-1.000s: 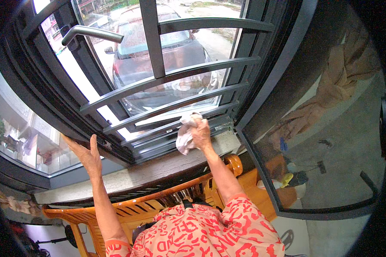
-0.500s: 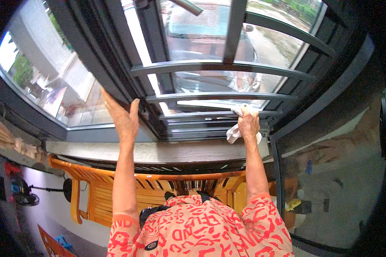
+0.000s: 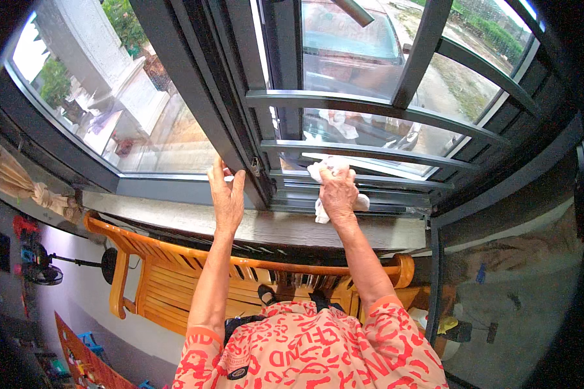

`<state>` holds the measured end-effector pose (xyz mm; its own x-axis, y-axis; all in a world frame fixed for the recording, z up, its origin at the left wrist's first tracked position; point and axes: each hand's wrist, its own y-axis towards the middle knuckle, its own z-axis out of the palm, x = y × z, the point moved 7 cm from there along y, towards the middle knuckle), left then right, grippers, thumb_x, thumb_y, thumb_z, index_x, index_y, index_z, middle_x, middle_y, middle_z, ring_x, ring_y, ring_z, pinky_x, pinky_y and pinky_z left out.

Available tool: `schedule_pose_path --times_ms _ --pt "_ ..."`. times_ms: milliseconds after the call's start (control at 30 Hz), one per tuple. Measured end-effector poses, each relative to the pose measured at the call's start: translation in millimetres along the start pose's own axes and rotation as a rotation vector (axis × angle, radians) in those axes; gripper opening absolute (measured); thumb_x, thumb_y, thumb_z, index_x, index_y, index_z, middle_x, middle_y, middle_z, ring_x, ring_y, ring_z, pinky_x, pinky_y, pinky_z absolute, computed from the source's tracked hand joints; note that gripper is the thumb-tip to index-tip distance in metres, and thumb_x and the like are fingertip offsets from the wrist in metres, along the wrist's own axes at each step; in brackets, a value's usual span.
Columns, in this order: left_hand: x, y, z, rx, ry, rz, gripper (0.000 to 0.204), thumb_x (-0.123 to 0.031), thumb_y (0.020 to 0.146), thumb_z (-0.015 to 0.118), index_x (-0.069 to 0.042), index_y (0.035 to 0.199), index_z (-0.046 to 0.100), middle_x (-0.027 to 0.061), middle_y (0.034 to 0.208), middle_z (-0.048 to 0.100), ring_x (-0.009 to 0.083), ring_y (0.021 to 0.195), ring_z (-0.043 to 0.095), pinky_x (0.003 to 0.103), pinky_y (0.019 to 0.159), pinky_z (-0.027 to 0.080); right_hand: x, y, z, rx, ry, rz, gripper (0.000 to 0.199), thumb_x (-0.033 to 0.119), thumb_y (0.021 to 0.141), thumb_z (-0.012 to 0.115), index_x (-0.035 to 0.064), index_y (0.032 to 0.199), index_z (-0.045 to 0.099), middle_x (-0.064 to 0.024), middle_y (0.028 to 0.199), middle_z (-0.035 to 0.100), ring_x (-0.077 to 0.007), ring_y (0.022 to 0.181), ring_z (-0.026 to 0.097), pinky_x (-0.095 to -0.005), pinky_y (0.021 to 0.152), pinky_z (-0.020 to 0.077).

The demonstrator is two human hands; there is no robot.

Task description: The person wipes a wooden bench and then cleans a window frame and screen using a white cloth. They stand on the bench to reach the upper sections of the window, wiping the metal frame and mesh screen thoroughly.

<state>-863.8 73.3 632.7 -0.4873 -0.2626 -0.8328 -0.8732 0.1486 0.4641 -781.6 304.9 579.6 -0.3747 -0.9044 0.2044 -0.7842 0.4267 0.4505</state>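
My right hand (image 3: pixel 339 194) is closed round a crumpled white cloth (image 3: pixel 326 167), pressing it to a low bar (image 3: pixel 396 183) of the dark window grille. Loose folds of the cloth hang below the fingers. My left hand (image 3: pixel 227 198) is at the lower part of the grey sliding window's frame (image 3: pixel 207 84), beside a small latch (image 3: pixel 255 166). Its thumb stands apart from the fingers, which are partly bent at the glass edge; I see nothing gripped in it.
A pale sill (image 3: pixel 285 227) runs below the window. Between me and the wall stands a slatted wooden bench (image 3: pixel 175 292). A car (image 3: pixel 350 52) is parked outside, beyond the grille. Gathered curtain (image 3: pixel 39 181) hangs at left; a black fan (image 3: pixel 42 266) stands lower left.
My right hand has slid the cloth leftward along the low bar. The left hand's fingers have drawn in and sit slightly lower by the frame. The whole view has shifted.
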Motion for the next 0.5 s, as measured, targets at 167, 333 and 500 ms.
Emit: schedule_pose_path --times_ms 167,333,500 --pt "10 1 0 -0.042 0.045 0.001 0.054 -0.006 0.089 0.057 -0.011 0.139 0.036 0.0085 0.109 0.048 0.0185 0.094 0.048 0.032 0.083 0.043 48 2 17 0.047 0.011 -0.195 0.022 0.028 0.074 0.066 0.0204 0.094 0.065 -0.0106 0.095 0.050 -0.0270 0.091 0.051 -0.0362 0.057 0.0525" --pt "24 0 -1 -0.014 -0.012 -0.047 0.050 -0.012 0.092 0.056 -0.009 0.138 0.037 0.0062 0.111 0.052 0.0160 0.091 0.047 0.031 0.084 0.042 31 2 18 0.032 0.004 -0.138 0.027 0.030 0.069 0.071 0.0180 0.093 0.065 -0.0082 0.096 0.049 -0.0255 0.090 0.051 -0.0345 0.058 0.0517" --pt "23 0 0 -0.046 0.062 -0.023 0.053 -0.013 0.093 0.056 -0.011 0.141 0.035 0.0049 0.109 0.054 0.0154 0.092 0.049 0.030 0.080 0.044 -24 -5 -5 -0.076 -0.016 -0.068 0.034 0.025 0.066 0.074 0.0219 0.099 0.066 -0.0080 0.100 0.049 -0.0261 0.089 0.052 -0.0363 0.061 0.0523"
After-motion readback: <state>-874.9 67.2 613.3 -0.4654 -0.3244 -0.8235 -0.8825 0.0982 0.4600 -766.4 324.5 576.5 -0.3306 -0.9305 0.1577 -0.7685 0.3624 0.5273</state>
